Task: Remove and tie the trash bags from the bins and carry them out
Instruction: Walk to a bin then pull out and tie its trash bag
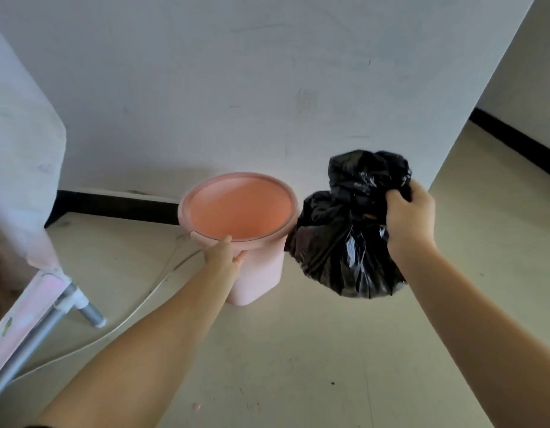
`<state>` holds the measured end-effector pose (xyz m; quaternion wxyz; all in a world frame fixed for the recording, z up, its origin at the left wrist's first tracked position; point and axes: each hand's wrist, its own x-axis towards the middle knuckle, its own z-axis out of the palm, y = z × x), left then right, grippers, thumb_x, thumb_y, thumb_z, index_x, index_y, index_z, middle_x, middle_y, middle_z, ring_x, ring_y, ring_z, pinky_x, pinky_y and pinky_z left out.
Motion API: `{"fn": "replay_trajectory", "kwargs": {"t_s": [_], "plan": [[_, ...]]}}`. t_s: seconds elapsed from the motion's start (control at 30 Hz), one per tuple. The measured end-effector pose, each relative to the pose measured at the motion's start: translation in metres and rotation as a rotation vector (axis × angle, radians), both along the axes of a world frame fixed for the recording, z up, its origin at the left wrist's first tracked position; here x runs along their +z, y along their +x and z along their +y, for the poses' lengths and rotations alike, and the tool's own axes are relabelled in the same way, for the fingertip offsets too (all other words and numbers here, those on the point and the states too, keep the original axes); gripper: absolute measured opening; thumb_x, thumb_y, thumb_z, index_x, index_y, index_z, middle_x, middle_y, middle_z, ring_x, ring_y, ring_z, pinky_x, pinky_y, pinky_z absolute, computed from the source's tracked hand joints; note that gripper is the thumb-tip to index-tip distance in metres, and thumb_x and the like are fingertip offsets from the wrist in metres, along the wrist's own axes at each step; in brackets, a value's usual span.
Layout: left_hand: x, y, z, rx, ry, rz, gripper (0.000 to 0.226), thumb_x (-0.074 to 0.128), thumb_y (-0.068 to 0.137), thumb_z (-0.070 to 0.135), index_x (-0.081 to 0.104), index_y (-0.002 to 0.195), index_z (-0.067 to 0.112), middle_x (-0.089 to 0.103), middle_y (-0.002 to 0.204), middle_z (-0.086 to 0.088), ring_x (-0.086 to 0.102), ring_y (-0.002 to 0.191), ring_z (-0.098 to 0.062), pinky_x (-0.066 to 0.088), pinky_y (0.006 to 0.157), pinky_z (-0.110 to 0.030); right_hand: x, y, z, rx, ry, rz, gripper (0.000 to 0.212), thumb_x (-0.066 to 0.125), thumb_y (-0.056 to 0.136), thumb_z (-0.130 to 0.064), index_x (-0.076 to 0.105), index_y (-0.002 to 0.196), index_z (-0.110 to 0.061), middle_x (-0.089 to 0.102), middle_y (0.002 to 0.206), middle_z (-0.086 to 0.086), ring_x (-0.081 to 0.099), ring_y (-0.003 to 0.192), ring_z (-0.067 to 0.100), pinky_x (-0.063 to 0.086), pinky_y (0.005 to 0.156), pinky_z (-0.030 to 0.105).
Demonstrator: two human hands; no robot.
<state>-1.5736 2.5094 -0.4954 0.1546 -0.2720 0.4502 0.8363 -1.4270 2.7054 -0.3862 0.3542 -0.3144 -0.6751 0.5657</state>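
Note:
A round pink bin [255,273] is in the middle of the view, by the white wall, with no bag in it. My left hand [222,257] grips its near rim, thumb on top and fingers under the lip. To the right of the bin hangs a full black trash bag [341,245], off the floor and touching the bin's side. My right hand [410,216] is shut on the bag's gathered neck, with crumpled plastic bunched above my fingers.
A bed or cot with a pink frame and grey metal legs [82,307] stands at the left. A thin white cable [150,291] runs across the beige floor toward the bin. The wall has a black skirting [119,205]; an opening lies at the far right.

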Motion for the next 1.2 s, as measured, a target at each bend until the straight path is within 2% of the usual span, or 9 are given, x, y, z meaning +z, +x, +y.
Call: {"fn": "replay_trajectory", "kwargs": {"t_s": [0.2, 0.33, 0.47, 0.57, 0.7, 0.77, 0.93, 1.07, 1.2], "plan": [[-0.007, 0.002, -0.011, -0.111, -0.038, 0.057, 0.041, 0.058, 0.093, 0.016, 0.046, 0.132, 0.013, 0.044, 0.139, -0.010, 0.049, 0.122, -0.028, 0.056, 0.074, -0.037, -0.101, 0.011, -0.008, 0.156, -0.094, -0.343, 0.027, 0.039, 0.089, -0.005, 0.063, 0.092, -0.019, 0.067, 0.086, 0.005, 0.064, 0.090, 0.031, 0.051, 0.079, 0.037], [-0.006, 0.007, -0.019, -0.170, -0.033, 0.090, 0.030, 0.059, 0.093, 0.020, 0.048, 0.120, 0.015, 0.046, 0.130, -0.011, 0.054, 0.108, -0.030, 0.054, 0.087, -0.043, -0.158, 0.021, -0.017, 0.273, -0.266, -0.558, 0.034, 0.034, 0.086, 0.000, 0.061, 0.106, -0.010, 0.064, 0.084, 0.009, 0.062, 0.080, 0.028, 0.054, 0.072, 0.038], [-0.017, 0.034, -0.013, -0.334, -0.176, 0.053, 0.050, 0.064, 0.088, 0.030, 0.045, 0.132, 0.016, 0.051, 0.125, -0.011, 0.059, 0.089, -0.024, 0.055, 0.070, -0.039, -0.158, 0.016, -0.020, 0.324, -0.382, -0.521, 0.031, 0.034, 0.088, 0.001, 0.058, 0.101, -0.013, 0.066, 0.094, 0.014, 0.064, 0.094, 0.035, 0.054, 0.088, 0.052], [-0.018, 0.074, 0.008, -0.683, -0.309, 0.061, 0.047, 0.062, 0.088, 0.036, 0.049, 0.127, 0.013, 0.054, 0.125, -0.009, 0.057, 0.106, -0.024, 0.053, 0.086, -0.043, -0.145, 0.011, -0.021, 0.352, -0.416, -0.470, 0.025, 0.039, 0.091, -0.004, 0.056, 0.107, -0.011, 0.064, 0.101, 0.016, 0.064, 0.096, 0.033, 0.055, 0.086, 0.046], [-0.018, 0.107, 0.028, -0.962, -0.868, 0.774, 0.056, 0.062, 0.089, 0.029, 0.038, 0.136, 0.012, 0.047, 0.119, -0.002, 0.048, 0.113, -0.016, 0.041, 0.096, -0.027, -0.124, 0.014, -0.027, 0.444, -0.565, -0.424, 0.015, 0.044, 0.094, -0.006, 0.055, 0.104, -0.009, 0.062, 0.090, 0.011, 0.062, 0.078, 0.021, 0.055, 0.061, 0.030], [-0.022, 0.110, 0.027, -1.013, -1.108, 1.149, 0.068, 0.063, 0.084, 0.036, 0.030, 0.141, 0.017, 0.041, 0.130, -0.005, 0.042, 0.122, -0.018, 0.038, 0.103, -0.033, -0.115, 0.019, -0.026, 0.509, -0.726, -0.365, 0.019, 0.045, 0.096, -0.011, 0.056, 0.109, -0.002, 0.064, 0.096, 0.013, 0.063, 0.084, 0.022, 0.055, 0.067, 0.031], [-0.051, 0.119, 0.015, -1.277, -1.365, 1.297, 0.089, 0.048, 0.069, 0.067, 0.030, 0.143, 0.021, 0.042, 0.136, 0.002, 0.045, 0.123, -0.020, 0.036, 0.106, -0.037, -0.109, 0.025, -0.015, 0.508, -0.999, -0.256, 0.025, 0.047, 0.094, -0.003, 0.052, 0.117, 0.006, 0.059, 0.113, 0.022, 0.064, 0.097, 0.030, 0.060, 0.076, 0.037], [-0.042, 0.108, 0.007, -0.991, -1.177, 1.227, 0.025, 0.050, 0.092, 0.020, 0.060, 0.114, 0.013, 0.059, 0.114, -0.002, 0.058, 0.105, -0.022, 0.045, 0.087, -0.032, -0.107, 0.024, -0.016, 0.693, -0.694, -0.481, 0.035, 0.042, 0.087, 0.014, 0.050, 0.120, 0.005, 0.059, 0.117, 0.021, 0.064, 0.097, 0.025, 0.060, 0.072, 0.026], [-0.012, 0.082, 0.000, -0.715, -1.044, 1.142, 0.032, 0.047, 0.082, -0.010, 0.065, 0.103, 0.007, 0.066, 0.102, -0.008, 0.061, 0.094, -0.023, 0.048, 0.084, -0.030, -0.101, 0.029, -0.013, 0.788, 0.104, -0.929, 0.031, 0.050, 0.083, 0.008, 0.053, 0.112, -0.003, 0.068, 0.094, 0.011, 0.072, 0.077, 0.014, 0.059, 0.068, 0.024]]}}
